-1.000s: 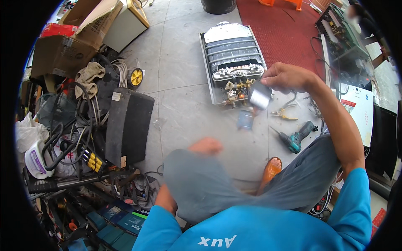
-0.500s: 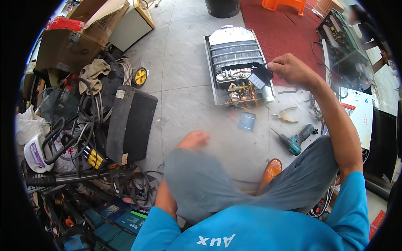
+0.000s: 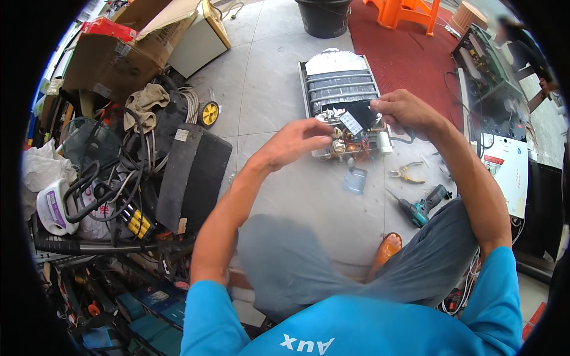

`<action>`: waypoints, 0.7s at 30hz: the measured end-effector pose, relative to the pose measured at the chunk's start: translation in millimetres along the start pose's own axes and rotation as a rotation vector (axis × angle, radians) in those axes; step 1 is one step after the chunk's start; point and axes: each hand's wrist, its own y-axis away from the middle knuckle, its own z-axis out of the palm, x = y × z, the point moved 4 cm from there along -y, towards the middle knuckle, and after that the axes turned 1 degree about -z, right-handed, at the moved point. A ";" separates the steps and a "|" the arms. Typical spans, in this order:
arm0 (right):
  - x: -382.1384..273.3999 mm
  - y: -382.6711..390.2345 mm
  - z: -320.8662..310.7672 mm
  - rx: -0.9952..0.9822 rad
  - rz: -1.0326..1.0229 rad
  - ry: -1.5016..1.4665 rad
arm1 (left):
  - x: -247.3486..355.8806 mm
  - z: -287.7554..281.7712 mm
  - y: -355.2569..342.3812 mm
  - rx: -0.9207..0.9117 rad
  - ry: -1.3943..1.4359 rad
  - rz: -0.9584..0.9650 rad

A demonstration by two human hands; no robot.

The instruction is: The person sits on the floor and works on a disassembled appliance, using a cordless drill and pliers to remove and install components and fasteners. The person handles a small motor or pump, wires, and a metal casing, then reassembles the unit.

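Observation:
An opened gas water heater (image 3: 341, 83) lies on the tiled floor ahead of me, its finned metal body at the far end and brass valves and wiring at the near end. Between finger and thumb, my right hand (image 3: 409, 113) pinches the edge of a flat black part (image 3: 363, 111) with a white label, above the heater's right side. My left hand (image 3: 295, 141) hovers by the heater's near left corner, fingers curved and apart, holding nothing. The part covers some of the fittings beneath it.
Yellow-handled pliers (image 3: 408, 172), a teal cordless drill (image 3: 423, 206) and a clear blue plastic piece (image 3: 355, 181) lie nearer me. A black panel (image 3: 193, 178), hoses and a cardboard box (image 3: 113, 65) crowd the left. At the back stand a black bucket (image 3: 323, 18) and an orange stool (image 3: 407, 15).
My left hand has risen from beside my knee to the heater. My right hand still holds the black part, now lower and closer to the fittings. The view has tilted slightly.

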 end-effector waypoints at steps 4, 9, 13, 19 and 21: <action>-6.4 4.8 3.3 0.005 -0.025 -0.052 | 31.5 19.2 -22.9 -0.135 0.023 -0.078; 0.2 3.3 0.6 -0.051 -0.025 -0.087 | 10.0 38.4 -17.3 -0.210 0.687 -0.089; 11.3 -7.7 -5.1 -0.024 -0.005 -0.079 | -20.9 36.9 9.1 -0.436 0.593 -0.200; 18.4 -19.3 -23.5 0.071 -0.070 0.217 | -103.9 2.0 81.7 -0.289 0.244 -0.422; 28.7 -22.6 -15.6 0.004 -0.018 0.275 | -140.7 -14.1 108.2 -0.189 0.158 -0.505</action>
